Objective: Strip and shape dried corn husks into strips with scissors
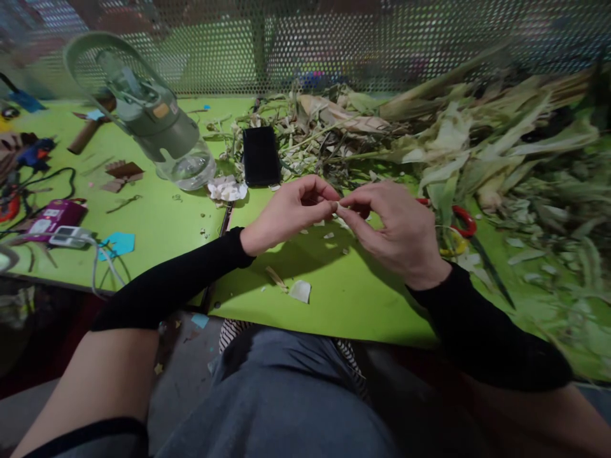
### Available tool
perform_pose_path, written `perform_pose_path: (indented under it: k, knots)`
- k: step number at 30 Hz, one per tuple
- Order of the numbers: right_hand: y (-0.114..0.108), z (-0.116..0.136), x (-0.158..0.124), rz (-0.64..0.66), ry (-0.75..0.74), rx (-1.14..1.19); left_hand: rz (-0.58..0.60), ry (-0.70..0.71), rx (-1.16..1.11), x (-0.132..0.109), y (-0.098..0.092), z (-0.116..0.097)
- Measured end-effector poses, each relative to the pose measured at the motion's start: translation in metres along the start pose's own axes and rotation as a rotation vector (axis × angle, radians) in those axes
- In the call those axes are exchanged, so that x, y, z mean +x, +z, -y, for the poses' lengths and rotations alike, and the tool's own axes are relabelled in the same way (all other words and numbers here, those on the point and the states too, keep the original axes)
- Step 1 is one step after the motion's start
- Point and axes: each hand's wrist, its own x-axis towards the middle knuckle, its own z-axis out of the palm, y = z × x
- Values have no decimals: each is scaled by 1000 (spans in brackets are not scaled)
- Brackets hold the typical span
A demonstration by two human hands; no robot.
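My left hand [291, 213] and my right hand [394, 229] meet above the green table [157, 222], fingertips pinched together on a small pale strip of husk [338, 207]. Both hands are closed round it and both arms wear black sleeves. Pale scraps [300, 291] lie on the table just below the hands. Red-handled scissors [461, 219] lie directly behind my right hand, partly hidden by it.
A big heap of dried corn husks and leaves [477, 146] covers the right side of the table. A black phone [260, 155] lies face up behind the hands. A green water bottle [153, 114] stands to the left. Cables, a purple device [55, 215] and paper bits lie far left. A mesh screen stands at the back.
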Motion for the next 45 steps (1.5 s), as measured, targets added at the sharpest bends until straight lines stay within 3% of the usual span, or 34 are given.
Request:
perform_pose_path:
  k: [5,11,17,21,32,45]
  knots:
    - [1,4,-4,-58,-82,-108,10,16,-92,0,0,3]
    - [0,12,-6,-177,128,85,31,63,-162,0,2,6]
    - [9,10,-8,-135,224,358,15,149,-174,4,1,17]
    - [10,5,-5,-72,282,388,35,164,-74,6,-4,17]
    - [11,7,-6,-47,115,78,-12,249,305,4,-2,18]
    - [9,2,-6,105,-57,-344,-34,306,331,0,0,20]
